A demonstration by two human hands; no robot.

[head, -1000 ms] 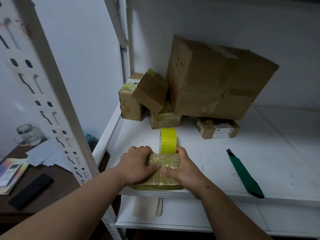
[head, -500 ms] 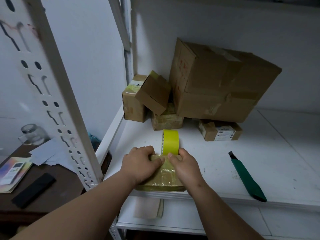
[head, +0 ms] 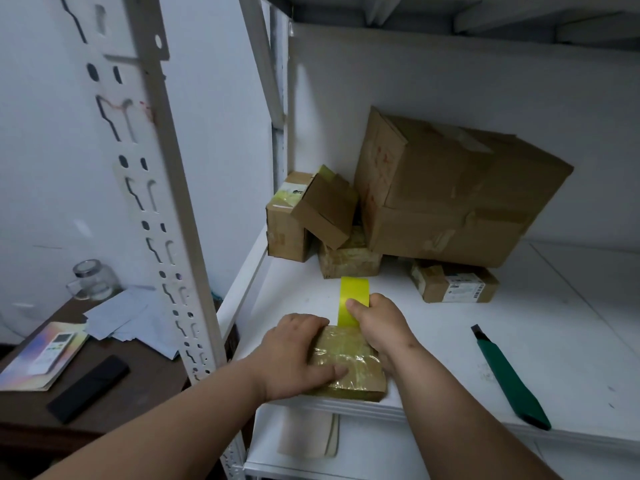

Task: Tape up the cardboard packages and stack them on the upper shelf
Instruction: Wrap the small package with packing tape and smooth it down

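White metal shelf [head: 450, 341] against a white wall, small tape-wrapped package [head: 349, 362] sitting at its front edge. Left hand [head: 298, 355] lies on the package's left side, fingers bent over the far top edge, thumb flat across the top. Right hand [head: 379, 323] is at the far right corner of the package, thumb and fingers pinching the yellow tape roll [head: 353, 299], which stands on edge just beyond the package; can't tell whether a strip runs from roll to package. Green box cutter [head: 509, 379] lies well right of the right-hand fingers, untouched. Beyond the fingertips, at the back of the shelf: pile of cardboard boxes [head: 446, 195], one large one resting on smaller ones. Left of the left hand, past the slotted upright [head: 162, 202]: dark desk [head: 145, 368] with papers, a glass jar and a black remote.
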